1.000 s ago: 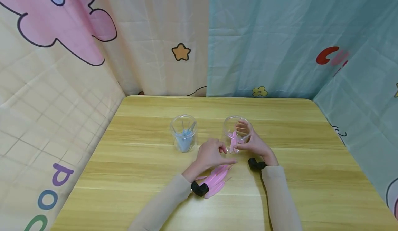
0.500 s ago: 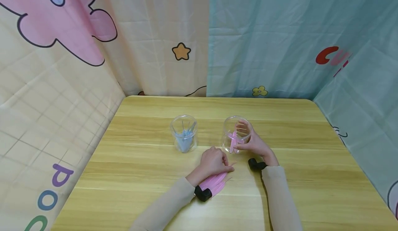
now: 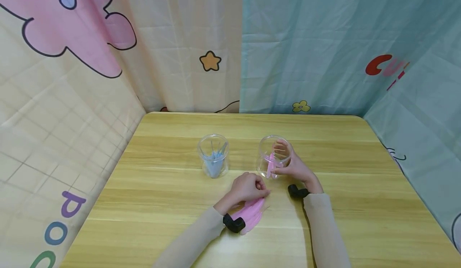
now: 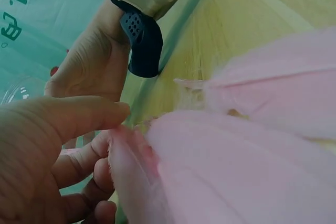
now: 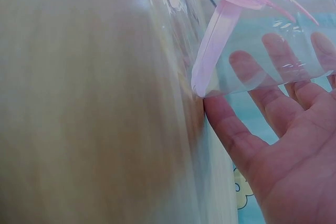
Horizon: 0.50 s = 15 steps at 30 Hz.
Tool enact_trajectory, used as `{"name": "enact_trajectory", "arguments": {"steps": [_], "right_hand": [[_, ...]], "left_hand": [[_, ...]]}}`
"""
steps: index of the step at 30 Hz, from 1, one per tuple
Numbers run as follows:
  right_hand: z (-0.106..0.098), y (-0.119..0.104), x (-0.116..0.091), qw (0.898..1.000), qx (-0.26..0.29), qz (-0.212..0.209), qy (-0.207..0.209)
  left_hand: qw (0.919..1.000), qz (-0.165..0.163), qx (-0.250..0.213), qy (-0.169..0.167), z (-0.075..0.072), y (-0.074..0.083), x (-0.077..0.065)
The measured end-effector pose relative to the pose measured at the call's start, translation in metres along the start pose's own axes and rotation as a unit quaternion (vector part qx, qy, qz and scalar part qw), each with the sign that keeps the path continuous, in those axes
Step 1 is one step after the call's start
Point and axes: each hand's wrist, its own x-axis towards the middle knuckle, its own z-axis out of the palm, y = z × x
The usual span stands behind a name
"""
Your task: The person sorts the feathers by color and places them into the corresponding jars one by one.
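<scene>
My left hand [image 3: 248, 188] pinches a pink feather [image 4: 134, 171] between thumb and index finger, low over the table. Beneath that hand and its wrist lies a loose bunch of pink feathers [image 3: 252, 218], partly covered by them. To the right, my right hand [image 3: 298, 168] grips the side of a clear cup [image 3: 261, 162], its thumb low on the near side and the other fingers round the far side. Inside this cup several pink feathers [image 5: 216, 45] lean with their quills upward.
A second clear cup [image 3: 213, 135] stands to the left, holding blue feathers [image 3: 214, 166]. Both cups are on a wooden table [image 3: 162, 156]. Printed curtains [image 3: 187, 27] hang behind the table and along its sides.
My left hand has moved down, away from the cup, to the loose pink feathers, and its thumb and index finger have closed on one. The right hand stays on the cup.
</scene>
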Motion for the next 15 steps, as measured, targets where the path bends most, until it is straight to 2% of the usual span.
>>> {"name": "enact_trajectory", "arguments": {"steps": [6, 9, 12, 15], "right_hand": [[0.000, 0.000, 0.000, 1.000, 0.001, -0.004, 0.002], [0.001, -0.001, 0.000, 1.000, 0.003, -0.004, 0.002], [0.002, -0.009, 0.000, 1.000, 0.004, -0.002, -0.002], [0.002, -0.014, 0.000, 1.000, 0.002, 0.000, -0.007]], "left_hand": [[0.9958, 0.026, -0.088, -0.005, -0.007, 0.000, -0.001], [0.9913, 0.026, -0.129, -0.005, -0.014, 0.004, -0.003], [0.9871, 0.042, -0.154, 0.010, -0.024, 0.009, -0.004], [0.9810, 0.077, -0.174, 0.037, -0.038, 0.016, 0.000]]}}
